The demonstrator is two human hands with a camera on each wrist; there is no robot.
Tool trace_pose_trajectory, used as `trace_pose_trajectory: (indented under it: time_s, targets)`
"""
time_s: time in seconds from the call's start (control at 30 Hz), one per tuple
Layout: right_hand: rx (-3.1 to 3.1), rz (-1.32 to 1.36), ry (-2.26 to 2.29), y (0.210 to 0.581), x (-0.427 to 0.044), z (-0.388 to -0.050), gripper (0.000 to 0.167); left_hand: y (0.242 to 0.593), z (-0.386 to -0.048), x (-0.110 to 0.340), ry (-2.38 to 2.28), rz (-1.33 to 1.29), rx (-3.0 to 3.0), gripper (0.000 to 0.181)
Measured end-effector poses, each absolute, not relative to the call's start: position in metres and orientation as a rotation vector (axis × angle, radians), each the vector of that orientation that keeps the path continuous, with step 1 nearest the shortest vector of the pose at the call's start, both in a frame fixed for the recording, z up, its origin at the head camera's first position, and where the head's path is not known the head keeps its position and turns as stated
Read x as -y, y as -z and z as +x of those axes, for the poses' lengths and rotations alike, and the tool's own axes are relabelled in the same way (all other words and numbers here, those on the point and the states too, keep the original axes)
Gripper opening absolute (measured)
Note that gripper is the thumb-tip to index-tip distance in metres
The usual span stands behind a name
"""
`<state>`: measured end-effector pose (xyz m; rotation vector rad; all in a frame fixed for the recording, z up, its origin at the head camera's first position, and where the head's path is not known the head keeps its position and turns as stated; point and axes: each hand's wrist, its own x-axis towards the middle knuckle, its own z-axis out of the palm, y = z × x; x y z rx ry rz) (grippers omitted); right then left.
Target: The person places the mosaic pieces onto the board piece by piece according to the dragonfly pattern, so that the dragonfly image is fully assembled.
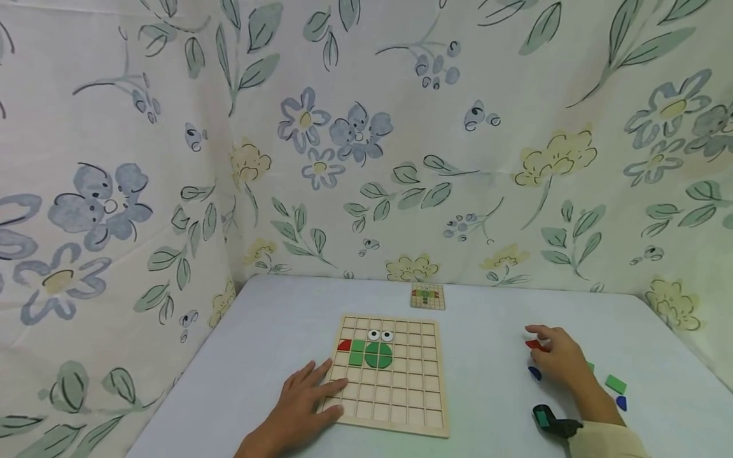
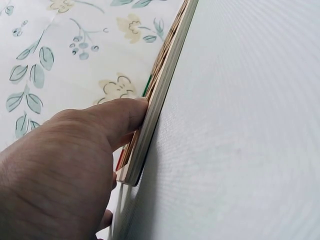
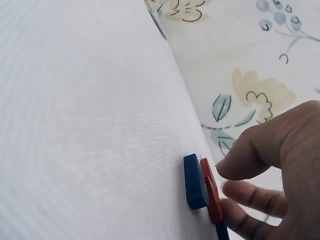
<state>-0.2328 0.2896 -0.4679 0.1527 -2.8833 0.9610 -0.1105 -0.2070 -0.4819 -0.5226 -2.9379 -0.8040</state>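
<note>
A wooden grid board (image 1: 401, 407) lies flat on the table. On it sit a red piece (image 1: 344, 345), green squares (image 1: 356, 359), a green circle (image 1: 378, 355) made of parts and two eye discs (image 1: 387, 336). My left hand (image 1: 300, 407) rests on the board's left edge, fingers spread; in the left wrist view its thumb (image 2: 125, 115) touches the rim. At the right, my right hand (image 1: 558, 359) hovers by a loose red piece (image 1: 536, 345), thumb and fingers apart. The right wrist view has a dark blue piece (image 3: 195, 181) in front of the red piece (image 3: 212, 197).
A small pattern card (image 1: 427, 296) lies behind the board. Near the right forearm are a green rectangle (image 1: 616, 383) and a blue piece (image 1: 621, 402); another green piece is partly hidden by the wrist. A black wrist device (image 1: 552, 422) sits at the right sleeve. Floral cloth (image 1: 355, 140) surrounds the table.
</note>
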Motion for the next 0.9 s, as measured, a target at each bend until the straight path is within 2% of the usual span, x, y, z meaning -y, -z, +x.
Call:
trace_pose_trajectory:
  time_s: [0.2, 0.63, 0.9]
  targets:
    - [2.852, 0.174, -1.037, 0.469, -0.28, -0.231, 0.044, 0.479, -0.11, 0.207, 0.807, -0.539, 2.928, 0.049]
    - [2.944, 0.163, -0.823, 0.473, -0.283, -0.24, 0.039, 0.481, -0.11, 0.205, 0.851, -0.504, 2.953, 0.047]
    - [2.927, 0.142, -0.834, 0.476, -0.282, -0.24, 0.022, 0.481, -0.111, 0.206, 0.824, -0.511, 2.948, 0.048]
